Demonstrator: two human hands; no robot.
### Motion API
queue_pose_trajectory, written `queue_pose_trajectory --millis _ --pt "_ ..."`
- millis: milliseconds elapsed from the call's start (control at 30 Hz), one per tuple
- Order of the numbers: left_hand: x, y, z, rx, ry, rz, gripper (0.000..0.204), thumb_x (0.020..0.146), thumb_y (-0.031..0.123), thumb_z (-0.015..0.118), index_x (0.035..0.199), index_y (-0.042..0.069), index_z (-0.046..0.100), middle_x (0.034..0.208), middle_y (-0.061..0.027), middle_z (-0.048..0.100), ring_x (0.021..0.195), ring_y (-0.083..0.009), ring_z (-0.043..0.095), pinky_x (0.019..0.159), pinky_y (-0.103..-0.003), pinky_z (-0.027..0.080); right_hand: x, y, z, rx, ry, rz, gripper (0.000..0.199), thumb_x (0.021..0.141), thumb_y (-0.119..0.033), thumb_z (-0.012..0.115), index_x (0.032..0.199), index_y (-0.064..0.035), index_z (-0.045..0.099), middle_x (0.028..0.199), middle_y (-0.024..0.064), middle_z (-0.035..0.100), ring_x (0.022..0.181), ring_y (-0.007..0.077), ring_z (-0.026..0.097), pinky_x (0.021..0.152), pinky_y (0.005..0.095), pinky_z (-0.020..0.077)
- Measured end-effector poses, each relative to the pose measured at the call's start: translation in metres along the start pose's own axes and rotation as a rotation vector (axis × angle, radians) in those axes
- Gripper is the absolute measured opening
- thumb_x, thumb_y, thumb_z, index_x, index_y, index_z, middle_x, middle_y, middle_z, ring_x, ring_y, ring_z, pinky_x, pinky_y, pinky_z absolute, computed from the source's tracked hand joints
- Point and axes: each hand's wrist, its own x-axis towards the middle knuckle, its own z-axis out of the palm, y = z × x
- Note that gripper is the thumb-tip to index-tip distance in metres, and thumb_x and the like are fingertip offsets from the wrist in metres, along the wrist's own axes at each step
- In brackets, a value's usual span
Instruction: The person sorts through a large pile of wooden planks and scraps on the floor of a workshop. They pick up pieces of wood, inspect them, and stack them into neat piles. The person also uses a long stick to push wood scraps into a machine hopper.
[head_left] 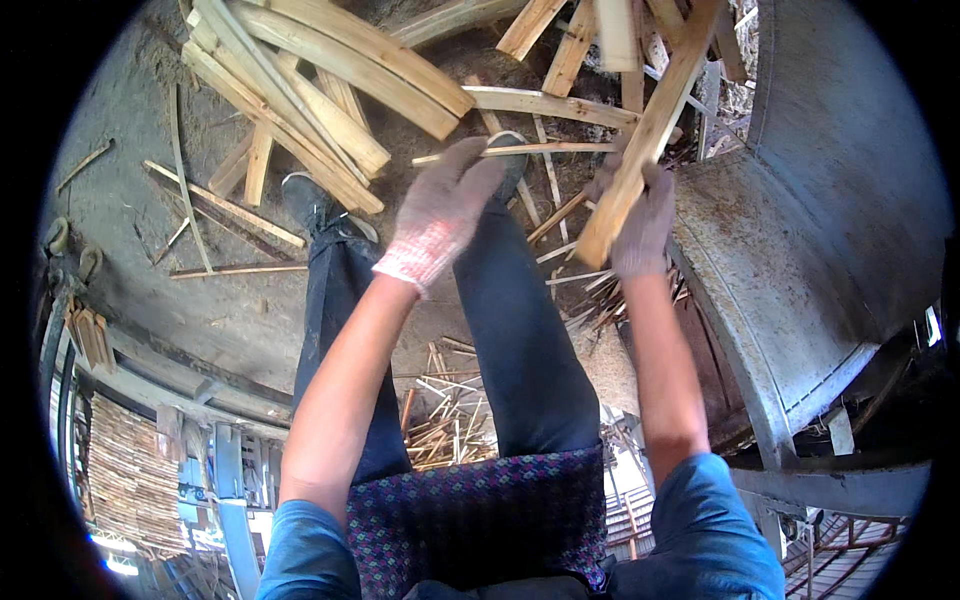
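A: Denim sleeves at the bottom edge, bare forearms rising toward mid-frame, a patterned purple cloth over the lap, dark trouser legs beneath.

B: And the hands?

A: Both in knit work gloves. Right hand (642,222), right of centre, closed around the lower end of a thick wooden slat (645,135), angled up to the top edge. Left hand (440,212), centre, fingers curled loosely near a thin splinter stick (520,150), lying crosswise just above; hard to tell whether gripped or only touched, since blurred.

B: Around them?

A: Below the knees, a litter of small offcuts (445,420) on the floor. Right side, a large curved grey metal housing (810,230), dusty and worn. Upper left, a loose pile of long pale planks (320,80) on dirt ground. Far lower left, a stack of woven slats (130,475).

B: Risks?

A: Probably splinters through the thin knit, given rough broken edges. Possibly the slat slipping, held only at its end with most of its length overhanging. Likely tripping too, with scraps underfoot close to both shoes.
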Motion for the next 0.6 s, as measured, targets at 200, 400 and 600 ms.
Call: queue_pose_trajectory --millis 200,400,600 --pt "0.026 0.007 0.023 0.462 -0.123 0.63 0.048 0.106 0.035 0.051 0.136 -0.002 0.057 0.128 -0.018 0.066 0.123 -0.0238 0.061 0.107 -0.033 0.044 -0.081 0.003 0.023 0.379 -0.305 0.241 0.053 0.093 -0.036 0.053 0.132 0.0003 0.053 0.091 0.0056 0.061 0.072 0.018 0.058 0.064 0.0328 0.0481" --pt "0.019 0.044 0.032 -0.18 -0.377 0.012 0.058 0.105 0.048 0.05 0.137 0.0 0.056 0.124 -0.0141 0.066 0.114 -0.0228 0.063 0.104 -0.035 0.046 -0.085 0.003 0.043 0.454 -0.388 0.351 0.057 0.093 -0.039 0.055 0.134 0.0001 0.051 0.093 0.0061 0.06 0.072 0.0184 0.057 0.065 0.0332 0.0489" --pt "0.03 0.024 0.034 0.002 -0.249 0.58 0.054 0.097 0.041 0.064 0.129 -0.002 0.06 0.111 -0.0085 0.067 0.091 -0.0159 0.064 0.083 -0.031 0.053 -0.085 0.014 0.045 0.463 -0.459 0.439 0.062 0.091 -0.042 0.058 0.138 -0.0025 0.049 0.098 0.008 0.061 0.079 0.0203 0.058 0.071 0.036 0.0508"
